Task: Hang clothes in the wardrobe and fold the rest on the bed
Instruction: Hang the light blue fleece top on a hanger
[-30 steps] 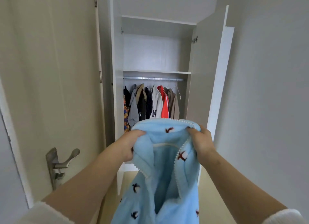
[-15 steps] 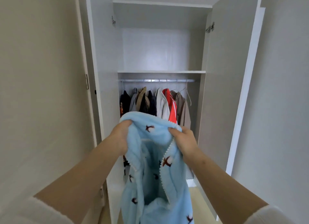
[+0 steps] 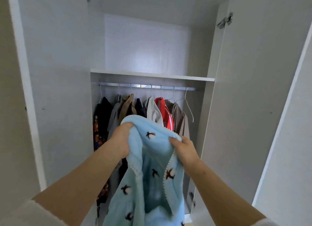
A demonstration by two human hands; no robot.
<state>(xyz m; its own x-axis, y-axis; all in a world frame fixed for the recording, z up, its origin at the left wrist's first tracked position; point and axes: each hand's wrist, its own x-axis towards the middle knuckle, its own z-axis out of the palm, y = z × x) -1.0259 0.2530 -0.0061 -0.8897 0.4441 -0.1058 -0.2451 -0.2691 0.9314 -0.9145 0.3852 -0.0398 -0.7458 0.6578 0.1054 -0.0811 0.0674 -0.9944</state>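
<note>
I hold up a light blue fleece garment point(image 3: 148, 178) with small dark bird figures and a white beaded edge, right in front of the open wardrobe point(image 3: 55, 90). My left hand point(image 3: 120, 141) grips its upper left part; my right hand point(image 3: 184, 149) pinches the upper right edge. Behind it a metal rail point(image 3: 146, 86) carries several hung clothes point(image 3: 152, 111) in black, grey, tan, white, red and brown. An empty wire hanger point(image 3: 188, 105) hangs at the rail's right end. No hanger shows inside the blue garment.
Both wardrobe doors stand open: the left door point(image 3: 15, 107) and the right door point(image 3: 253, 99) flank me. A white shelf point(image 3: 152, 75) sits just above the rail, with nothing on it. A patterned orange and dark garment point(image 3: 98, 134) hangs at the far left.
I have come closer to the wardrobe, which now fills the view; the room door and its handle are out of sight. Both hands still hold the blue garment, now raised nearer the hung clothes.
</note>
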